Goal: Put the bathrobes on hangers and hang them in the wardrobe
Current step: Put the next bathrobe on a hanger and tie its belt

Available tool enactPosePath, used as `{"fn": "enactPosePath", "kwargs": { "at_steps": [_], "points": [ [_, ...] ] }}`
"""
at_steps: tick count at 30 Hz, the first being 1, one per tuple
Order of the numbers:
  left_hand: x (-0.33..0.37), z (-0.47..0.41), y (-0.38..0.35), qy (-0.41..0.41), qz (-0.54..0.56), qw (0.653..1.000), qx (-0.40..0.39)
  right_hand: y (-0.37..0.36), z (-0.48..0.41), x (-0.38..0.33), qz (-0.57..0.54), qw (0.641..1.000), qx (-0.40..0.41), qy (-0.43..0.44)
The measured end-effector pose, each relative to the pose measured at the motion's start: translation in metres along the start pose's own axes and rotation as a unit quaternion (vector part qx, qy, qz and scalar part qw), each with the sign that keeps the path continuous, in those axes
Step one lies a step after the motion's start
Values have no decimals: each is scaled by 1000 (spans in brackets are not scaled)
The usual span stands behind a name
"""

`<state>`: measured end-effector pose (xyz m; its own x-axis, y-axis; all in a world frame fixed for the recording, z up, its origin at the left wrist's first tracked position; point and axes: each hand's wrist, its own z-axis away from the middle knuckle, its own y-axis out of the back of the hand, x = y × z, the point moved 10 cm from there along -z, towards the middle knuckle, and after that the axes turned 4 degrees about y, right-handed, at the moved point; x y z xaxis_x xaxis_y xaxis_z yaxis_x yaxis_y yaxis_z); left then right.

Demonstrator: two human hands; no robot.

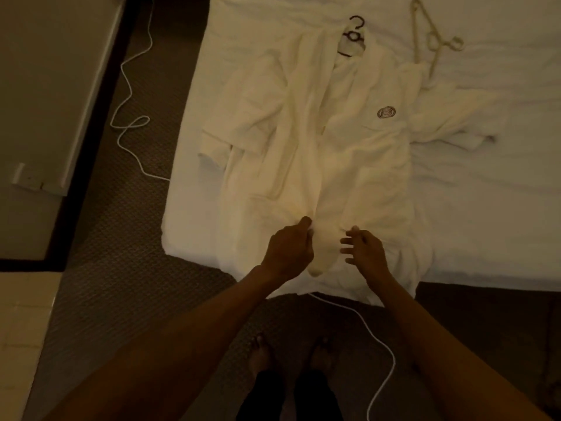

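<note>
White bathrobe (349, 165) spread on the bed (485, 208), dark hanger (353, 36) at its far collar, left hand (288, 250) pinching the robe's front edge, right hand (365, 253) just beside, fingers spread apart.

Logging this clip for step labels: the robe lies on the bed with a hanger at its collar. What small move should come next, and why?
Probably the right hand should close on the bathrobe front panel beneath it. The left hand pinches the other front edge, the right hovers open, and the dark hanger sits in the collar, so drawing the front shut seems next.
</note>
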<state>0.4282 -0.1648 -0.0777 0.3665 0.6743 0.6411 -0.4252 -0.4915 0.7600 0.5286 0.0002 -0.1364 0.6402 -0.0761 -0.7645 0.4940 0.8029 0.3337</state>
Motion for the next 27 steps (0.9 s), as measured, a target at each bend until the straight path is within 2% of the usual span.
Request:
{"fn": "enactPosePath", "kwargs": {
  "at_steps": [4,6,9,11,12,17,22,27],
  "points": [
    [26,13,-34,-20,-44,999,8,42,1,12,34,998,46,12],
    [25,14,-62,5,-83,994,-70,52,-1,16,50,998,46,15],
    [17,16,-99,35,-172,957,-231,63,-7,14,57,997,48,30],
    [16,9,-107,55,-179,941,-282,66,-13,5,54,996,46,48],
    [17,-1,-106,68,-173,941,-284,68,-16,-1,51,996,44,59],
    [28,-84,-66,121,-128,968,-180,80,-46,-52,39,992,26,113],
    [39,-169,-5,165,-85,979,-79,92,-88,-109,37,989,20,140],
    [44,-252,36,164,-66,984,-30,82,-147,-165,60,987,10,150]
  ]
}}
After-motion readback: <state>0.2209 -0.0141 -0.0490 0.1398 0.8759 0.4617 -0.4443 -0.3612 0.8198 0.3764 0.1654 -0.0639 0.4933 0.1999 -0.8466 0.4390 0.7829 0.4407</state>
